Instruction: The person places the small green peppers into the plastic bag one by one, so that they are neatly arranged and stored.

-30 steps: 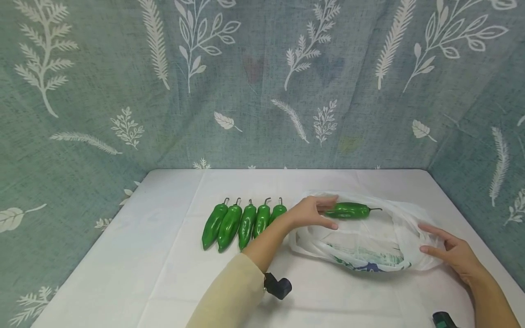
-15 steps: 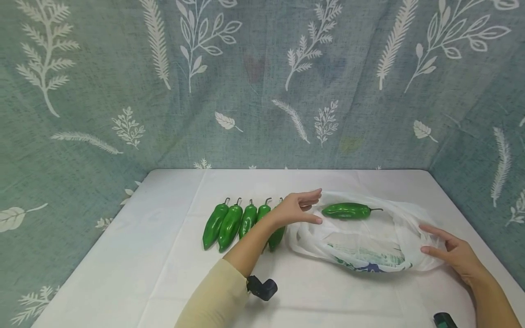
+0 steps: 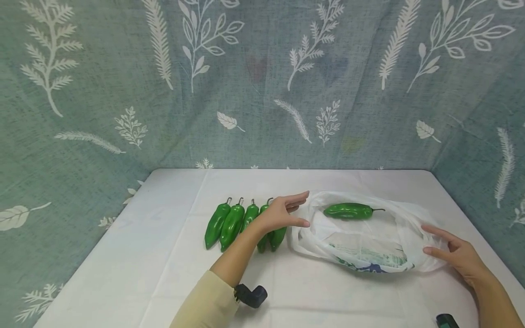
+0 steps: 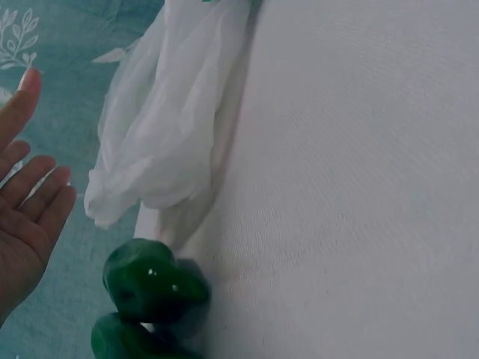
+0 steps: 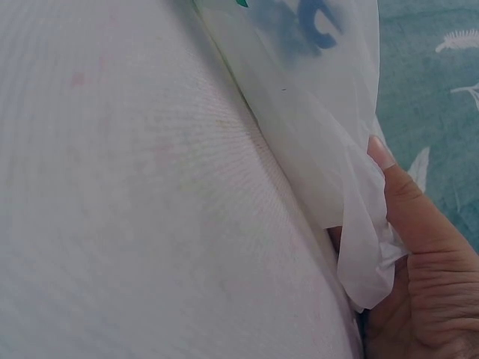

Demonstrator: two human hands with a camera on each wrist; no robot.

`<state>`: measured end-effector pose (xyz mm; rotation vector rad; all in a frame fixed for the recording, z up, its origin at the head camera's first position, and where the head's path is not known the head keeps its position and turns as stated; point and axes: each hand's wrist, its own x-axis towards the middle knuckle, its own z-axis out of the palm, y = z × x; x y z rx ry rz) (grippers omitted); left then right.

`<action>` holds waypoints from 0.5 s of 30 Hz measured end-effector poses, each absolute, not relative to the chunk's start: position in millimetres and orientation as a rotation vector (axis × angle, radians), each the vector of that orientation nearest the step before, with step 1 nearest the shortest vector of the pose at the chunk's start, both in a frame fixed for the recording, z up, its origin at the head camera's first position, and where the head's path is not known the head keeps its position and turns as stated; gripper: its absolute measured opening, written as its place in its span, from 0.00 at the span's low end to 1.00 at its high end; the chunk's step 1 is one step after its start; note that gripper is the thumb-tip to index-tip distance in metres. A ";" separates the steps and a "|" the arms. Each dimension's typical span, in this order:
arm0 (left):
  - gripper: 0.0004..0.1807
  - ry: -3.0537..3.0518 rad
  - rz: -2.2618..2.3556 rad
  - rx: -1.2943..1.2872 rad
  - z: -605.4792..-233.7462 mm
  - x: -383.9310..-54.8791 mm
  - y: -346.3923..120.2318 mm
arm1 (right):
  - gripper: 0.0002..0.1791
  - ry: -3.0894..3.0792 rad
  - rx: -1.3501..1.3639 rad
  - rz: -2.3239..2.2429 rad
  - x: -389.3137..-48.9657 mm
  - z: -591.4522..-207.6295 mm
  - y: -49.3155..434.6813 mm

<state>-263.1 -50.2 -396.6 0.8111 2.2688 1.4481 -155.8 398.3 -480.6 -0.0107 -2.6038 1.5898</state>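
My left hand [image 3: 283, 213] hovers above the right end of a row of green chili peppers [image 3: 231, 228], thumb and fingers spread with nothing between them. Its forearm partly hides the row. In the left wrist view the hand [image 4: 30, 217] is apart from the peppers [image 4: 146, 280] and the bag [image 4: 161, 142]. A white plastic bag [image 3: 361, 266] with green and blue print lies with its mouth spread, and one green pepper [image 3: 348, 211] rests in it, stem to the right. My right hand [image 3: 459, 253] holds the bag's right side, a fold of it between thumb and fingers [image 5: 419, 217].
White cloth [image 3: 123, 273] covers the table. A blue-green patterned curtain [image 3: 262, 114] rises behind it and at both sides. Dark wrist camera mounts show on the left wrist [image 3: 251, 296] and near the right forearm [image 3: 446, 320].
My left hand has drawn back left from the pepper in the bag to over the row, fingers spread. The pepper stays in the bag. My right hand keeps its place at the bag.
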 end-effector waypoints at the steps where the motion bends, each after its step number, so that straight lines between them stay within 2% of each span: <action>1: 0.44 2.268 1.452 0.808 -396.6 -262.2 -52.1 | 0.35 -2.602 -0.010 1.588 -155.6 -480.8 398.7; 15: 0.46 2.355 1.552 0.730 -402.0 -248.3 -96.7 | 0.35 -2.635 0.003 1.507 -155.0 -481.1 399.2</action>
